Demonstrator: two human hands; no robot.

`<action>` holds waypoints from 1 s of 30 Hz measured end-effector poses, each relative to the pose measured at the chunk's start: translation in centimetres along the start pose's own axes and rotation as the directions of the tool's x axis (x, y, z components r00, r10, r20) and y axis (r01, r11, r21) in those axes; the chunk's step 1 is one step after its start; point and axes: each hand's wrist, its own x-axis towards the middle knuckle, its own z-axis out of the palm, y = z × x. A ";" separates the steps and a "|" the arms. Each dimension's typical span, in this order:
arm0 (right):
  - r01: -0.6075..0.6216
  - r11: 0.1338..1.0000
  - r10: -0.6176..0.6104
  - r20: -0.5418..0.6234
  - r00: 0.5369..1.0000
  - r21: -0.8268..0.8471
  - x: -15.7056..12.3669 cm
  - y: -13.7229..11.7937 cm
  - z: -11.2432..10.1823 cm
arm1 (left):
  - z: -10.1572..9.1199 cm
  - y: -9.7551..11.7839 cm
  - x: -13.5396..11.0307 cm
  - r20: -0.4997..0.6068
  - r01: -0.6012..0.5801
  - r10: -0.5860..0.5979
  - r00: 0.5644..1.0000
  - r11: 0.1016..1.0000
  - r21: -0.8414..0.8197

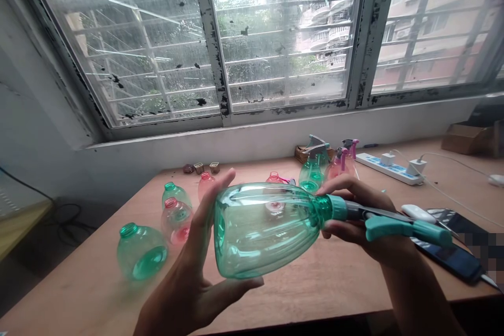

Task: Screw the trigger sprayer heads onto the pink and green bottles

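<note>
A clear green spray bottle lies sideways in the air above the table, its base to the left. Around that base my left hand is closed, thumb below and fingers above. My right hand pinches the teal collar at the neck, where a grey and teal spray head sits on the bottle, its trigger pointing right. No liquid shows inside. Behind my left hand stand a headless green bottle, a pink bottle and another green bottle.
Green bottles with spray heads and pink ones stand by a woven basket at the back. A power strip with chargers and cables lies at right, phones nearer. The wooden table meets the window wall.
</note>
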 end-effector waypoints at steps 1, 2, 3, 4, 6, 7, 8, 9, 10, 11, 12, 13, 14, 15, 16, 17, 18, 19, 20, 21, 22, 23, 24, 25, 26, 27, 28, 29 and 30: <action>-0.003 1.000 0.003 0.001 1.000 -0.001 0.0 0.0 0.0 | 0.0 0.0 0.0 0.000 0.001 -0.001 1.000 1.000 -0.006; -0.003 1.000 0.003 0.001 1.000 -0.002 0.0 -0.1 0.0 | 0.0 0.0 0.0 0.003 0.006 -0.006 1.000 1.000 -0.012; -0.003 1.000 0.003 0.003 1.000 -0.002 -0.1 -0.1 0.0 | 0.0 0.0 0.0 0.005 0.010 -0.010 1.000 1.000 -0.016; -0.006 1.000 0.006 0.002 1.000 0.000 -0.1 -0.2 0.0 | 0.0 0.0 0.0 0.005 0.012 -0.012 1.000 1.000 -0.021; -0.013 1.000 0.013 0.005 1.000 0.004 -0.1 -0.2 0.0 | -0.1 0.0 0.1 0.000 0.014 -0.014 1.000 1.000 -0.021; -0.016 1.000 0.016 0.007 1.000 0.009 -0.1 -0.2 0.0 | -0.2 0.1 0.2 -0.005 0.010 -0.011 1.000 1.000 -0.016; -0.018 1.000 0.018 0.008 1.000 0.015 -0.1 -0.2 0.0 | -0.3 0.1 0.2 -0.006 0.004 -0.004 1.000 1.000 -0.011; -0.019 1.000 0.019 0.007 1.000 0.023 -0.1 -0.2 0.0 | -0.4 0.1 0.3 -0.001 -0.005 0.005 1.000 1.000 -0.003; -0.020 0.999 0.020 0.005 1.000 0.033 -0.1 -0.2 0.0 | -0.5 0.1 0.3 0.009 -0.014 0.014 1.000 1.000 0.008; -0.022 0.999 0.022 0.002 1.000 0.044 0.0 -0.2 0.0 | -0.6 0.1 0.4 0.023 -0.026 0.026 0.999 0.999 0.019; -0.023 0.998 0.023 -0.001 1.000 0.055 0.0 -0.1 0.0 | -0.7 0.0 0.4 0.036 -0.042 0.041 0.999 0.999 0.028; -0.021 0.998 0.021 0.000 1.000 0.065 0.0 -0.2 0.0 | -0.8 0.0 0.3 0.045 -0.059 0.057 0.997 0.998 0.034; -0.020 0.997 0.020 0.002 1.000 0.073 0.1 -0.2 0.0 | -0.8 -0.1 0.2 0.047 -0.074 0.073 0.996 0.997 0.037; -0.018 0.997 0.018 0.002 1.000 0.080 0.1 -0.2 0.0 | -0.8 -0.3 0.1 0.043 -0.086 0.085 0.995 0.996 0.038; -0.015 0.996 0.015 0.005 1.000 0.085 0.1 -0.2 0.0 | -0.7 -0.4 0.0 0.039 -0.096 0.095 0.995 0.995 0.036; -0.014 0.996 0.014 0.007 1.000 0.089 0.1 -0.2 0.0 | -0.6 -0.5 -0.2 0.039 -0.102 0.100 0.994 0.994 0.035; -0.016 0.996 0.015 0.005 1.000 0.092 0.1 -0.2 -0.1 | -0.6 -0.5 -0.3 0.041 -0.101 0.099 0.994 0.994 0.036; -0.019 0.995 0.019 0.004 1.000 0.095 0.1 -0.2 -0.1 | -0.5 -0.5 -0.3 0.050 -0.097 0.095 0.994 0.995 0.039; -0.021 0.995 0.020 0.006 1.000 0.098 0.1 -0.2 -0.1 | -0.5 -0.5 -0.4 0.063 -0.094 0.091 0.994 0.995 0.044; -0.022 0.995 0.021 0.010 1.000 0.100 0.1 -0.2 -0.2 | -0.5 -0.5 -0.4 0.076 -0.091 0.087 0.993 0.995 0.051; -0.023 0.995 0.022 0.013 1.000 0.102 0.0 -0.2 -0.2 | -0.5 -0.4 -0.3 0.082 -0.086 0.081 0.993 0.995 0.059; -0.023 0.994 0.022 0.015 1.000 0.103 0.0 -0.2 -0.2 | -0.5 -0.2 -0.2 0.083 -0.079 0.074 0.994 0.995 0.065; -0.023 0.994 0.021 0.020 1.000 0.103 0.0 -0.2 -0.2 | -0.5 -0.1 -0.2 0.081 -0.076 0.070 0.994 0.995 0.070; -0.023 0.994 0.020 0.022 1.000 0.104 0.0 -0.2 -0.2 | -0.6 0.1 0.0 0.077 -0.069 0.063 0.995 0.995 0.075; -0.025 0.994 0.022 0.023 0.999 0.106 0.0 -0.2 -0.1 | -0.5 0.2 0.0 0.072 -0.061 0.056 0.996 0.995 0.082; -0.028 0.994 0.025 0.022 0.999 0.108 0.0 -0.3 -0.1 | -0.5 0.3 0.1 0.069 -0.054 0.048 0.996 0.994 0.090; -0.032 0.993 0.030 0.019 0.999 0.110 0.0 -0.3 0.0 | -0.5 0.4 0.2 0.065 -0.051 0.044 0.997 0.994 0.098; -0.039 0.993 0.038 0.016 0.999 0.112 0.0 -0.3 0.0 | -0.4 0.5 0.2 0.057 -0.051 0.045 0.997 0.993 0.102; -0.047 0.992 0.046 0.014 0.999 0.115 0.0 -0.4 0.0 | -0.3 0.4 0.1 0.049 -0.052 0.047 0.998 0.993 0.104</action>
